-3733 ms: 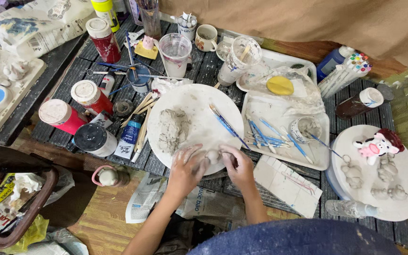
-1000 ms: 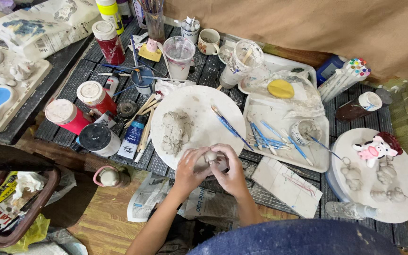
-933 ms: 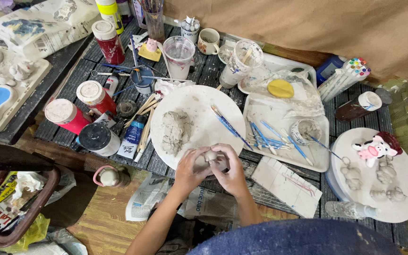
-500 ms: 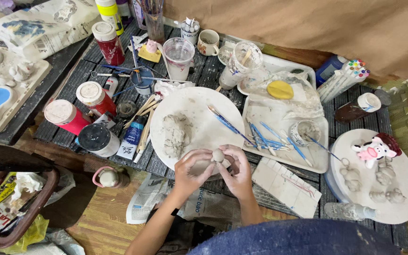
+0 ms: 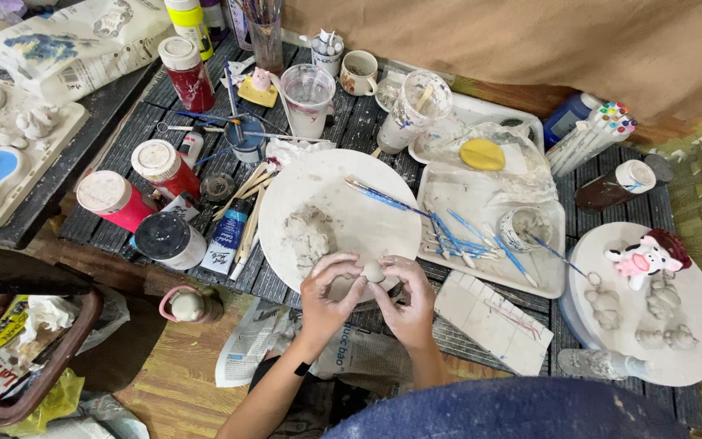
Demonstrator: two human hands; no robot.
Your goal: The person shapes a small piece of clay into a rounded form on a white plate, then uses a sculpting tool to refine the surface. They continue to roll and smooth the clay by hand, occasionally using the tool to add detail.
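Together, left hand (image 5: 328, 294) and right hand (image 5: 408, 299) pinch one clay ball (image 5: 374, 271) — fingers curled tight.

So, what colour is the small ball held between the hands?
Pale grey, like raw clay; the clay ball shows best in the head view.

Both forearms are seen bare, with no sleeves reaching them. A narrow dark band (image 5: 301, 369) is worn at the left wrist. Blue denim-like cloth (image 5: 513, 410) is seen over the lap, along the lower edge of the view.
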